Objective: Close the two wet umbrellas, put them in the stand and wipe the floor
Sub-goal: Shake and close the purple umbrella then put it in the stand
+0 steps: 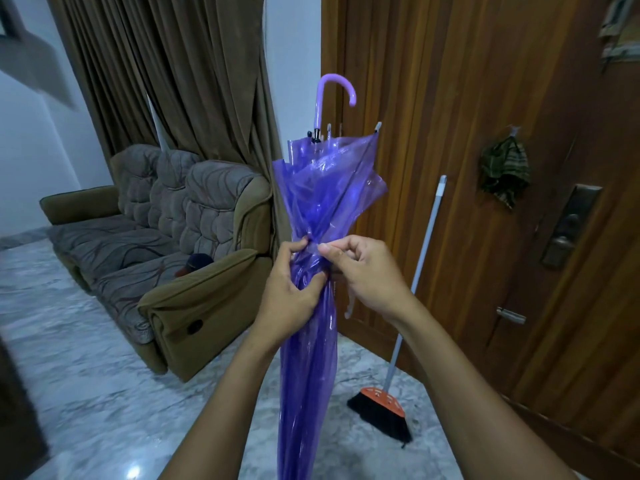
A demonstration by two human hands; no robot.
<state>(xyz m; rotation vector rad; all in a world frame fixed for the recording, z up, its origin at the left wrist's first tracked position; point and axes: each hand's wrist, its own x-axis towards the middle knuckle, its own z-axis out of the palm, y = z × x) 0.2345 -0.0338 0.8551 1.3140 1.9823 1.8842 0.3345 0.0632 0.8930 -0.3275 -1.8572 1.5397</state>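
Here your left hand (291,299) grips the glossy translucent umbrella (325,188), right hand (367,275) pinches its gathered folds; tip cut off.

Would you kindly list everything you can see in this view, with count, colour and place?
umbrella: one, purple, folded, upright at centre, handle up
broom: one, black bristles, orange head, leaning on the door
sofa: one, olive and grey, left
curtain: one, brown, behind the sofa
door: one, brown wood, right
cloth: one, green striped, hanging on the door
floor: one, grey-white marble, below
left hand: grips the umbrella's middle
right hand: pinches the umbrella's middle
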